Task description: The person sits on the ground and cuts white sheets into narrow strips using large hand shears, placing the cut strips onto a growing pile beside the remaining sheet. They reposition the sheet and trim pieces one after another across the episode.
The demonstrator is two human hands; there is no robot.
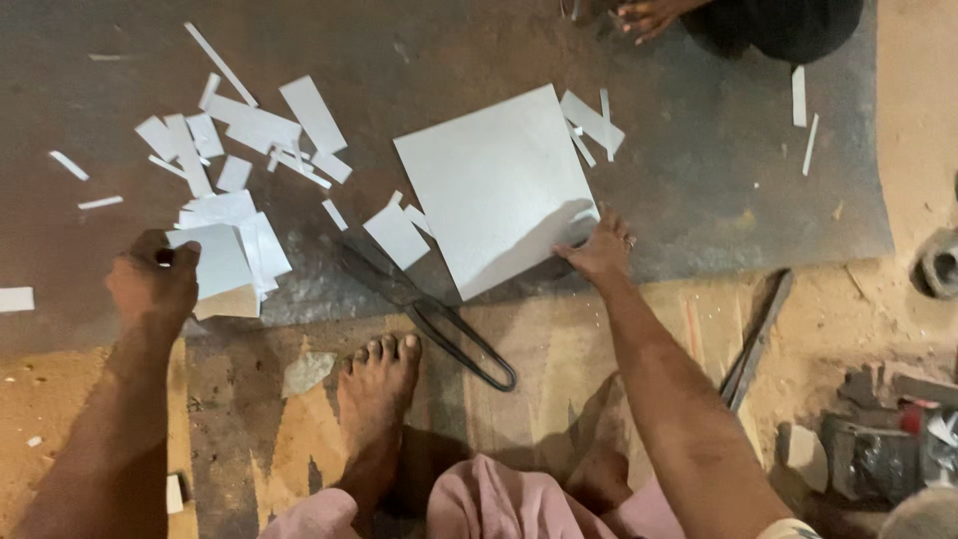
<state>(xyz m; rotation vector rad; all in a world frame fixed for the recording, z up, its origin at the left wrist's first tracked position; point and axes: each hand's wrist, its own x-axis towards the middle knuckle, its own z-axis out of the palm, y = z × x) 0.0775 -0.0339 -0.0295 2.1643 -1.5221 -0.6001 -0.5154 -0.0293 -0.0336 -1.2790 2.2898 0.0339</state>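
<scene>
Sheet-metal cutting on a dark floor plate (699, 180), largest thing in view, grey and scuffed. On it, centre, lies a square light-grey metal sheet (494, 185), flat, one near corner lifted a little, uncut as far as seen. Right hand (602, 250) rests on that sheet's near-right edge, fingers spread, pressing rather than clamping. Far left sits a heap of cut strips and offcuts (235, 150), many pieces, so judged well into the work: plenty cut, the square still whole. Long black metal shears (429, 309) lie unheld between sheet and bare foot (379, 384), near centre. Left hand (155, 279), near left, closed on a small dark object (165, 257); cannot tell what. Flat bar (758, 339) lies right. Another person's hand (649, 15) shows far centre.
</scene>
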